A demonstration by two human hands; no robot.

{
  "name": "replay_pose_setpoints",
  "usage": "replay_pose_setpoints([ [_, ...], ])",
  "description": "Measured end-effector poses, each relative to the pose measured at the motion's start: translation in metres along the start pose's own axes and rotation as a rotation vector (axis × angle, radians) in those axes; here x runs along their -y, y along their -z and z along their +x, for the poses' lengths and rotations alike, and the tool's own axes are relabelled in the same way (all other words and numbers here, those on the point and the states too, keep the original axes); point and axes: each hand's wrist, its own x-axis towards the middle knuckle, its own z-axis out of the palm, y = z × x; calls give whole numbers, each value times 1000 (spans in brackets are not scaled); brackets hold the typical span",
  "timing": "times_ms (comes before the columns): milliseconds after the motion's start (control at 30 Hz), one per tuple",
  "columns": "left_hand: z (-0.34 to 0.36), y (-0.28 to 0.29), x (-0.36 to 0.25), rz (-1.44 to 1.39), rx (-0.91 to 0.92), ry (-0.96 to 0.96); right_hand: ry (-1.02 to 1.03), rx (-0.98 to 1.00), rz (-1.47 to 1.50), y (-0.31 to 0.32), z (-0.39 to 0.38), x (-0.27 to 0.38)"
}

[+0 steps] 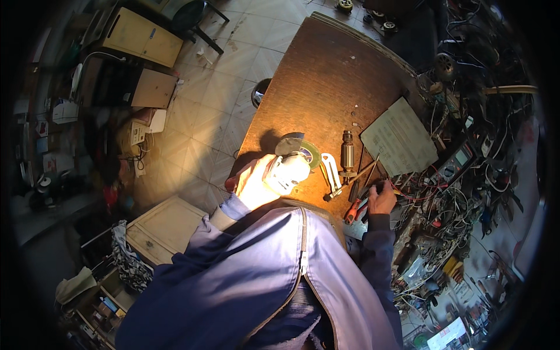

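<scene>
Angle grinder [291, 171]: gripped in left hand [255, 184]
Green disc [315, 156]: two o'clock from left hand, ten o'clock from right
Right hand [382, 199]: fingers curled, can't tell if holding

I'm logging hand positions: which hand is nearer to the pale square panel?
Right. The right hand is just below the panel in the picture; the left hand is farther off to its left, gripping the angle grinder.

The tabletop [315, 70] is scuffed wood, the jacket [233, 262] matt cloth, the green disc [315, 156] seemingly rough.
</scene>
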Motion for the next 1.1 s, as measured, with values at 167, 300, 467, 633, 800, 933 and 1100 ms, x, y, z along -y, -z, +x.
replay_pose_setpoints([
  [167, -14, -18, 15, 107, 126, -57, 38, 189, 853, 59, -1, 139],
  [300, -8, -13, 6, 61, 148, -34, 428, 576, 718, 60, 12, 214],
  [467, -5, -4, 6, -22, 212, 65, 645, 634, 429, 26, 33, 244],
  [633, -4, -7, 3, -32, 195, 78, 794, 643, 37, 25, 36, 254],
  [800, -1, -8, 1, -28, 218, 106, 861, 507, 46, 23, 29, 258],
  [933, -1, -11, 3, -28, 190, 107, 794, 445, 61, 17, 20, 255],
  [1100, 4, -5, -2, -29, 239, 115, 818, 380, -12, 17, 14, 256],
])
